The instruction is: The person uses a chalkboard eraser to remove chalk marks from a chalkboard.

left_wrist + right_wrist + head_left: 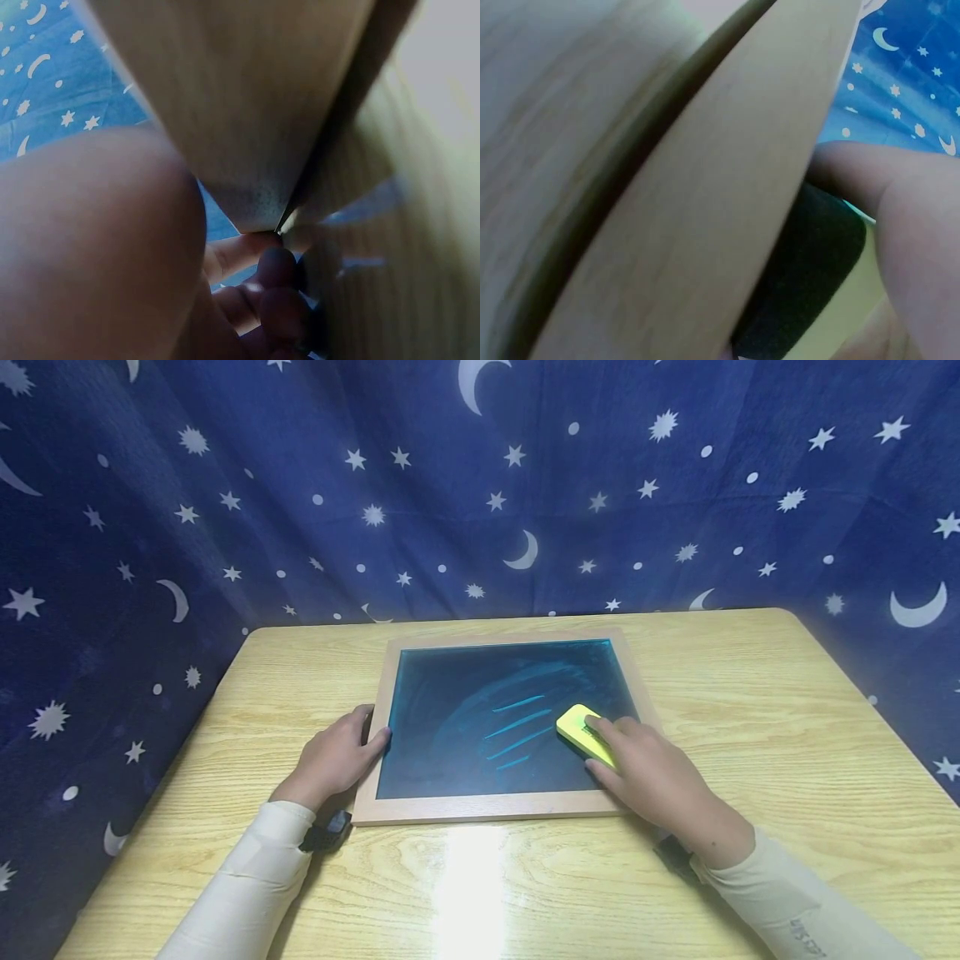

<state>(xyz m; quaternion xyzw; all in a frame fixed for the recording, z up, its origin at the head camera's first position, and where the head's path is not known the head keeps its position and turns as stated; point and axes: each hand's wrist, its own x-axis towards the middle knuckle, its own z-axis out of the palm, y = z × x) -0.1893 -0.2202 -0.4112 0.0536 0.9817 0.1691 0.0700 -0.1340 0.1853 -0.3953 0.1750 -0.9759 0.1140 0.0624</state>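
A small chalkboard (450,777) in a pale wooden frame (487,807) lies on the table. Several light-blue chalk strokes (517,725) slant across its middle, with fainter smears around them. My left hand (332,762) holds the frame's left side, thumb on top and fingers at the outer edge; the left wrist view shows those fingers (232,255) against the frame's side. Over the board's right part, my right hand (660,777) grips a yellow chalkboard eraser (572,723). Its dark felt pad (802,270) shows beyond the frame's edge in the right wrist view.
The wood-grain table (750,710) extends around the board on all sides. Behind it and to the left hangs a dark blue curtain (442,535) with moons and stars. A bright glare patch (471,893) lies on the tabletop in front of the board.
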